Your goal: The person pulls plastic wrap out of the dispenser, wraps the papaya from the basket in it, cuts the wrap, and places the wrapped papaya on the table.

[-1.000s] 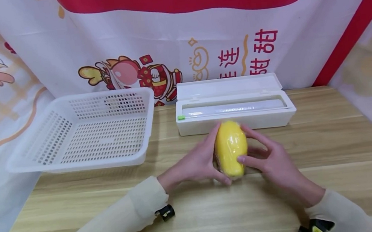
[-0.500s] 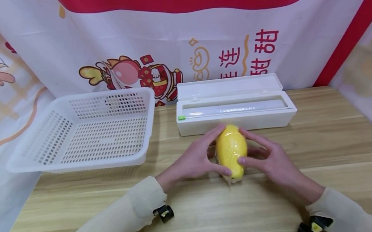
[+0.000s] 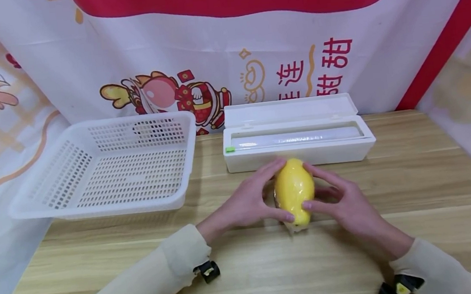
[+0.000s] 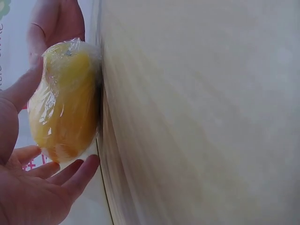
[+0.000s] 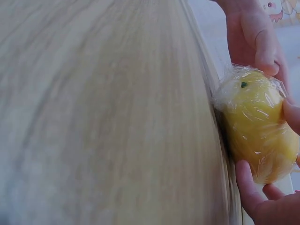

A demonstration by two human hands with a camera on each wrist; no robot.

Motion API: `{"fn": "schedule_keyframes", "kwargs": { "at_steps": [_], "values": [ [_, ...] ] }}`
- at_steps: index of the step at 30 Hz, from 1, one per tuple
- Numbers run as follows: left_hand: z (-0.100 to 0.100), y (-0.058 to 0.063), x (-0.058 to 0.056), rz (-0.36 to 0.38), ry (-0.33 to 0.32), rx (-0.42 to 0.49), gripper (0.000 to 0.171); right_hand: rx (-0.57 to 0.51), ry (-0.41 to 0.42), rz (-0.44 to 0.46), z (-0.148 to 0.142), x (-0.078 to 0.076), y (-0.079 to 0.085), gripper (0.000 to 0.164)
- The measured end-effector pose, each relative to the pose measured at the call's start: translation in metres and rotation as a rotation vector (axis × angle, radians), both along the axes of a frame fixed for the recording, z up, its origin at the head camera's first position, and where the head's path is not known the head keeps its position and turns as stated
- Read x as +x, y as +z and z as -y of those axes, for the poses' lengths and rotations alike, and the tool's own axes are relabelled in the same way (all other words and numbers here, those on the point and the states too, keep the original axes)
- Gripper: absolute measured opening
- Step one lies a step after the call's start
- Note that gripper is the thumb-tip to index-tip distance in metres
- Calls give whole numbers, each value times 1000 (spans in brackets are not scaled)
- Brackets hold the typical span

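Note:
A yellow, mango-like fruit (image 3: 295, 191) in clear cling film lies lengthwise on the table between both hands. Its wrap is bunched at the near end, and in the right wrist view a small green stem spot shows on the fruit (image 5: 260, 126). My left hand (image 3: 247, 201) holds its left side, thumb at the near end and fingers toward the far end. From the right, my right hand (image 3: 349, 207) grips it with the thumb near the front and a finger at the far top. The fruit's underside is hidden. In the left wrist view, creased film covers the fruit (image 4: 65, 103).
Just behind the fruit stands a white cling film box (image 3: 298, 155), lid raised, with a film roll (image 3: 295, 137) inside and a green slider (image 3: 229, 149) at its left. A white perforated basket (image 3: 180, 198) stands at the left. A printed cloth (image 3: 206, 35) hangs behind.
The fruit has come slightly nearer to me and settled lower. My left thumb has shifted from under its near end up onto its side. The right hand has barely moved.

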State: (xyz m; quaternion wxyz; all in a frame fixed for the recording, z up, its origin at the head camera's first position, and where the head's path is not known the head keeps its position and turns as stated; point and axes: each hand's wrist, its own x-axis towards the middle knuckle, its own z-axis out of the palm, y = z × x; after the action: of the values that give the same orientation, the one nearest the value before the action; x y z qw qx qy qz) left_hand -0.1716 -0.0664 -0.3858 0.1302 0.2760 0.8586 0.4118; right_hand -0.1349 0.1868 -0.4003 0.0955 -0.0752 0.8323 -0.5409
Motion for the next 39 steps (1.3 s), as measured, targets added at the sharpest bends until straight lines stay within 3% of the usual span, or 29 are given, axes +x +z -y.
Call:
{"fn": "schedule_keyframes", "kwargs": {
  "at_steps": [16, 23, 33, 36, 39],
  "values": [
    [8, 0, 2, 134, 23, 70, 119, -18, 11, -32, 13, 1, -3, 79],
    [5, 3, 3, 35, -1, 44, 121, -35, 14, -38, 8, 3, -2, 83],
    [5, 16, 6, -58, 52, -27, 116, -27, 17, -32, -2, 1, 2, 86],
    [8, 31, 13, -177, 79, -95, 108, 69, 13, -101, -7, 1, 12, 83],
    [16, 54, 18, -368, 116, -180, 99, 277, 0, -260, -15, -1, 29, 82]
  ]
}}
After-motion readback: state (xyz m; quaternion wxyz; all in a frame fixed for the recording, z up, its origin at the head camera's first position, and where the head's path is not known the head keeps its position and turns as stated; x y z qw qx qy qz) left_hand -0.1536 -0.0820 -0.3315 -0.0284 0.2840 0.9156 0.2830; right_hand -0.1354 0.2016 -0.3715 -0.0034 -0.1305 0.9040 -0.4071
